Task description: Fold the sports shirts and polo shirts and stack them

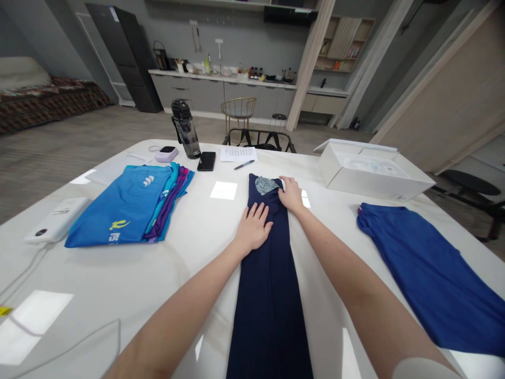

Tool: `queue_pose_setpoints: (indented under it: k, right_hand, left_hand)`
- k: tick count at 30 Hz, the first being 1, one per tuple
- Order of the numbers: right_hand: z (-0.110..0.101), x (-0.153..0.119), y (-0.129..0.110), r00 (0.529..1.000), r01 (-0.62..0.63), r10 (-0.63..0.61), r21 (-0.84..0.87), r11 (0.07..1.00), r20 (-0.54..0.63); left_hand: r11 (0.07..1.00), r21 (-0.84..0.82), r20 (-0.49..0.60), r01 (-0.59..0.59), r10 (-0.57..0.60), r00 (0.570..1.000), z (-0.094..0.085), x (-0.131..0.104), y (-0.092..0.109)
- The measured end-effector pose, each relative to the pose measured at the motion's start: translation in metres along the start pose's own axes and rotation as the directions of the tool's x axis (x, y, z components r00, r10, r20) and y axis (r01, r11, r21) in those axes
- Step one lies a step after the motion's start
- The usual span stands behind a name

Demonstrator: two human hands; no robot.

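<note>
A pair of navy trousers [272, 295], folded lengthwise into a long strip, runs up the table toward its far side. A grey-green patterned patch of cloth [265, 185] shows at the far end. My left hand [254, 226] lies flat on the trousers just below that patch, its fingers spread. At the far right corner my right hand [291, 195] has its fingers curled on the cloth's edge, where the fabric bunches a little. The near end of the trousers runs out of the picture.
Left stands a stack of folded blue and purple shirts [118, 205] beside a white power strip [59, 218] with cables. Blue trousers [426, 268] lie right, below a white box [374, 168]. A bottle [186, 131], phone [206, 161], paper [239, 153] and pen [244, 164] are farther back.
</note>
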State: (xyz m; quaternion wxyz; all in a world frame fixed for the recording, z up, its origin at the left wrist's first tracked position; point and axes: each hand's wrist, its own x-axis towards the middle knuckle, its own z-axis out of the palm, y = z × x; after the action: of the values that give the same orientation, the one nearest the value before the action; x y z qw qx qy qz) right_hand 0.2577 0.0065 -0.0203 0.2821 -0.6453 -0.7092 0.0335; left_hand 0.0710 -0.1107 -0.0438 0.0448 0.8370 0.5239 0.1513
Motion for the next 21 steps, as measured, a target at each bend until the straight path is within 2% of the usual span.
queue_pose_setpoints:
  k: [2, 4, 7, 9, 21]
  right_hand:
    - [-0.006, -0.021, -0.009, 0.992, 0.126, -0.126, -0.012, 0.992, 0.005]
    - [-0.008, -0.043, -0.019, 0.973, 0.202, -0.2, -0.001, 0.979, 0.117]
    - [-0.008, -0.072, -0.029, 0.935, 0.176, -0.158, -0.029, 0.984, 0.317]
    - [-0.01, -0.088, -0.03, 0.915, 0.151, -0.112, -0.071, 0.986, 0.389]
    - [-0.05, -0.184, -0.027, 0.909, 0.139, -0.034, -0.225, 0.964, 0.415]
  left_hand:
    - [1.0, 0.002, 0.004, 0.001, -0.001, 1.0, -0.001, 0.0, 0.001]
    - [1.0, 0.005, 0.008, 0.006, -0.006, 1.0, -0.001, 0.0, 0.001]
    - [1.0, 0.007, 0.021, 0.014, -0.014, 1.0, -0.001, 0.001, 0.002]
    - [1.0, 0.003, 0.035, 0.02, -0.02, 0.999, -0.001, 0.002, 0.002]
    - [0.996, -0.011, 0.12, 0.087, -0.085, 0.989, -0.007, 0.001, 0.005]
